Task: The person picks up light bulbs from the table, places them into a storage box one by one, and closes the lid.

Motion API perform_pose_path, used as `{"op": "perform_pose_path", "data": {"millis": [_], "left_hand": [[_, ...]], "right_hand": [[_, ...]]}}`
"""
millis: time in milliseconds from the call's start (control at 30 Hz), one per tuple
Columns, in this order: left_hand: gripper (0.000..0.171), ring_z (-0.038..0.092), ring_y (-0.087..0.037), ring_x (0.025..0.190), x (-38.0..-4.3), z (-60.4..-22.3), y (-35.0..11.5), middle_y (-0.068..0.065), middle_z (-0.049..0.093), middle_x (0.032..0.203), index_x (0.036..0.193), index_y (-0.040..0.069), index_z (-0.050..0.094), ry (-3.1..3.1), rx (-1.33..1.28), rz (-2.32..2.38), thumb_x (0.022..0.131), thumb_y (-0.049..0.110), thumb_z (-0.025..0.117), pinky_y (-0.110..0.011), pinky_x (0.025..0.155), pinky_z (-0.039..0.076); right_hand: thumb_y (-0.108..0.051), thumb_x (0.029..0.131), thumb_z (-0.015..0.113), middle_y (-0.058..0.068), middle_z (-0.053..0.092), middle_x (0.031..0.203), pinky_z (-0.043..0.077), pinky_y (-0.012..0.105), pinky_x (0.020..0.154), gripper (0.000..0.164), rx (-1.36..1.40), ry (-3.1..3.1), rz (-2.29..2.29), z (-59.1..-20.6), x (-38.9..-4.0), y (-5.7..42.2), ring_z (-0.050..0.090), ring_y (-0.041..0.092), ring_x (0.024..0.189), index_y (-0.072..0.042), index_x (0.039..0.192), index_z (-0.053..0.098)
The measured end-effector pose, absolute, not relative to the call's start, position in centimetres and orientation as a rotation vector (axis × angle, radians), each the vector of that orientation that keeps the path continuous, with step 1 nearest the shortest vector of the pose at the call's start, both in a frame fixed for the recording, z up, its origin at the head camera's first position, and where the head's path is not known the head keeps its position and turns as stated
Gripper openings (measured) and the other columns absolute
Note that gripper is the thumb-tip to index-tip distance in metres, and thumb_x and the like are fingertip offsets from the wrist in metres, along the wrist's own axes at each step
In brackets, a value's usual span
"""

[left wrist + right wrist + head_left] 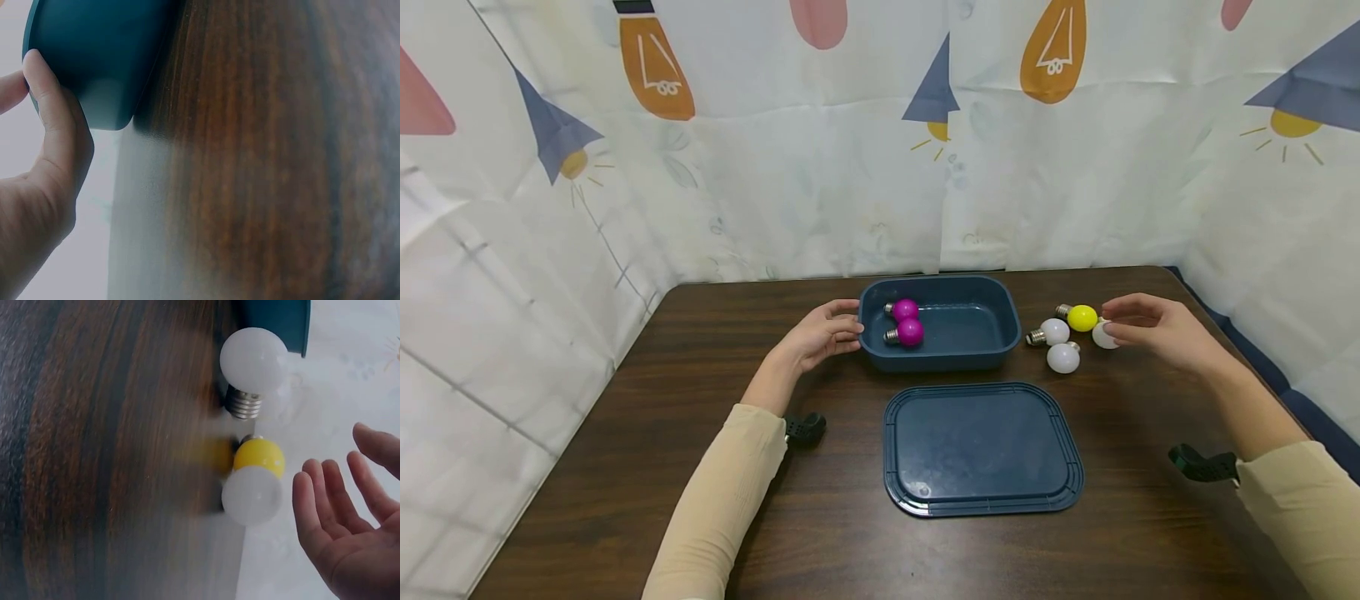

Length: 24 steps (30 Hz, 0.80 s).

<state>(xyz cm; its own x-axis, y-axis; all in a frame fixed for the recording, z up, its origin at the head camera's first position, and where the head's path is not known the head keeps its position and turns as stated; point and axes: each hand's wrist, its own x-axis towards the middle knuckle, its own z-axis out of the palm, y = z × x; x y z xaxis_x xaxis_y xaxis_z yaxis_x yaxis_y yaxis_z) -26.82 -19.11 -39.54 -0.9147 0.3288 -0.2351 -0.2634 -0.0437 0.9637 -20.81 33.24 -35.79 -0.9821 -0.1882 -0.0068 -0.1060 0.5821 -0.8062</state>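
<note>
White bulb (pixel 1102 336) on the table (pixel 1120 542), just beside the yellow bulb (pixel 1082 318), and my right grip (pixel 1167 332) is right there, fingers parted! My left grip (pixel 817 337), fingers loose, touches the blue box (pixel 936 362).

Setting is appearing booth-like and curtained off; building type is escaping identification. White lamp-printed cloth (pixel 820 183) is hanging behind the wood-grain worktop (pixel 820 517) and along both its sides.
</note>
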Motion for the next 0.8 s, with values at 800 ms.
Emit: {"op": "perform_pose_path", "data": {"millis": [800], "left_hand": [[0.064,0.07,-0.017,0.086,-26.8,-39.4,-19.1,-0.022,0.058,0.125,0.157,0.004,0.031,1.846,0.085,2.002,0.1,0.001,0.062,-0.027,0.079,0.06]], "right_hand": [[-0.037,0.102,0.065,0.018,0.048,0.138,0.055,0.018,0.083,0.063,0.0,2.707,-1.475,-37.4,-21.3,34.2,0.055,-0.006,0.095,0.006,0.143,0.045]]}}
